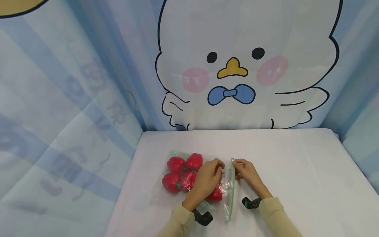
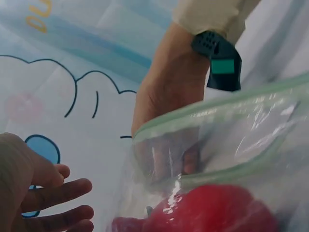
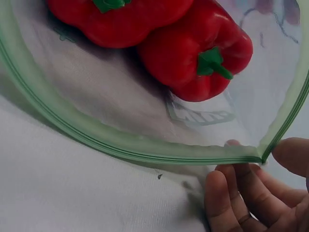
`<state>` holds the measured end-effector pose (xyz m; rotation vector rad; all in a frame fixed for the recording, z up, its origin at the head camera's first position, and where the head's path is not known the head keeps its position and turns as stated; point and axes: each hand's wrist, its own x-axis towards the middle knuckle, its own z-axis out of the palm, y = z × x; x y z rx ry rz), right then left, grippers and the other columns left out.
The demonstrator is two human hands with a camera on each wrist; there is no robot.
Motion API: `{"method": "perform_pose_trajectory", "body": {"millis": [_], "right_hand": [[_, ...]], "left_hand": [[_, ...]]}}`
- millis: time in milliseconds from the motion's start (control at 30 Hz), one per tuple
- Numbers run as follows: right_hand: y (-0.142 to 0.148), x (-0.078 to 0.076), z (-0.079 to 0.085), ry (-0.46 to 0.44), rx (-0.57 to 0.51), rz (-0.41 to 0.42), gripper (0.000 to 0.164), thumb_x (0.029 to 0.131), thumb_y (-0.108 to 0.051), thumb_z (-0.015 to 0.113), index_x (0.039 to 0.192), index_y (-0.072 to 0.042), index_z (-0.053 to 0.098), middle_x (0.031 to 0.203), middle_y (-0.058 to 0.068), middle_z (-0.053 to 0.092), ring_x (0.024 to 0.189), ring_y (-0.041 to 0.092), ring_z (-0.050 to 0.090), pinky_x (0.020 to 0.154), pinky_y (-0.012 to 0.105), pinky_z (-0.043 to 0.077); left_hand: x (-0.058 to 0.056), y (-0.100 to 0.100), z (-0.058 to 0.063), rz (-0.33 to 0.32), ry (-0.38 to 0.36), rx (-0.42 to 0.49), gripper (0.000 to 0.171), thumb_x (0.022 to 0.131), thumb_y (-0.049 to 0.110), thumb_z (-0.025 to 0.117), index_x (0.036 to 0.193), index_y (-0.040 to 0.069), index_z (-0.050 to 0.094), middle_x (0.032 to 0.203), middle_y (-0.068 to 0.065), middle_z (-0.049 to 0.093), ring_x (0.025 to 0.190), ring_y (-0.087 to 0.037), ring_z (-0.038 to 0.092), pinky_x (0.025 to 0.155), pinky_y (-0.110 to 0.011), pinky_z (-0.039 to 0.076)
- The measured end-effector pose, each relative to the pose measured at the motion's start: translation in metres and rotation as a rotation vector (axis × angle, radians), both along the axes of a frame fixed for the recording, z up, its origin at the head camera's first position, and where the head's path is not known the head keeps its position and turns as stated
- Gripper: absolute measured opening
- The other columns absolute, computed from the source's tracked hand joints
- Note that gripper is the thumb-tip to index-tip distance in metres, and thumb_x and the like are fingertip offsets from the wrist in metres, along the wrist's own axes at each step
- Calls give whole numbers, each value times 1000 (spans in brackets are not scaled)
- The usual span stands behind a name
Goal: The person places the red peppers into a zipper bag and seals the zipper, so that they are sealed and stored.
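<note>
A clear zip bag [image 1: 232,197] with a green seal strip lies on the table, several red bell peppers [image 1: 170,182] inside it. In the right wrist view its mouth gapes, and two peppers [image 3: 210,53] with green stems show within. My right hand [image 1: 248,172] pinches the far corner of the seal, thumb on one side and fingers on the other. Over the bag, just left of the mouth, is my left hand [image 1: 208,176]. Its fingers are loosely bent and hold nothing in the left wrist view, apart from the bag there. It hides some peppers in the head view.
A white cloth covers the table [image 1: 296,164]. Behind it hangs a curtain [image 1: 237,112] with a cartoon bird, and blue patterned curtains stand at both sides. Each wrist wears a black camera mount [image 1: 251,203].
</note>
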<state>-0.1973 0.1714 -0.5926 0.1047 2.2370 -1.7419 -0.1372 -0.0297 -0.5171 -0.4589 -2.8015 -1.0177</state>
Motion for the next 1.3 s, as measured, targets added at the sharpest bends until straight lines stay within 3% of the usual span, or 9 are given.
{"method": "perform_pose_trajectory", "body": {"millis": [133,233,367,500,733,933,1300], "right_hand": [[0,-6,2,33,3,-9,44,107,-19,58,137,12,53,85,5,75,66,12,64,59,25,61],[0,-6,2,39,-9,-26,42,105,-17,61,134,13,54,80,1,74,63,12,63,57,24,60],[-1,-4,0,43,-15,-63,38,104,-17,62,130,11,57,75,-4,71,62,11,62,56,24,60],[-3,-2,-3,49,-33,-85,36,104,-16,63,127,11,57,71,-6,69,61,11,61,54,24,59],[-5,-3,-6,45,-64,-94,34,104,-10,63,125,15,56,71,-4,69,59,12,60,52,26,58],[-8,2,-3,59,-41,-128,32,103,-13,65,124,11,59,73,-4,71,58,10,59,52,23,56],[-7,1,0,76,-41,-140,35,104,-21,64,122,9,62,74,-4,71,64,10,61,54,26,57]], "left_hand": [[-27,6,9,-96,85,-173,16,104,18,62,117,16,72,110,2,77,97,-13,67,84,-20,59],[-44,10,12,-153,103,-270,18,104,19,63,120,16,72,115,2,77,104,-16,69,89,-23,60],[-63,15,11,-189,39,-318,24,104,20,63,126,16,71,122,1,76,108,-19,69,91,-28,60],[-78,21,1,-200,-53,-317,28,105,21,61,132,18,69,128,2,74,115,-18,69,95,-29,60],[-91,28,-10,-223,-127,-357,30,106,23,60,135,18,68,132,1,73,120,-18,68,100,-31,59],[-97,31,-15,-255,-216,-335,26,107,22,59,129,16,71,121,0,77,109,-14,70,93,-26,58],[-108,33,-16,-245,-263,-269,18,105,23,62,113,15,76,115,0,77,105,-14,70,88,-25,57]]}}
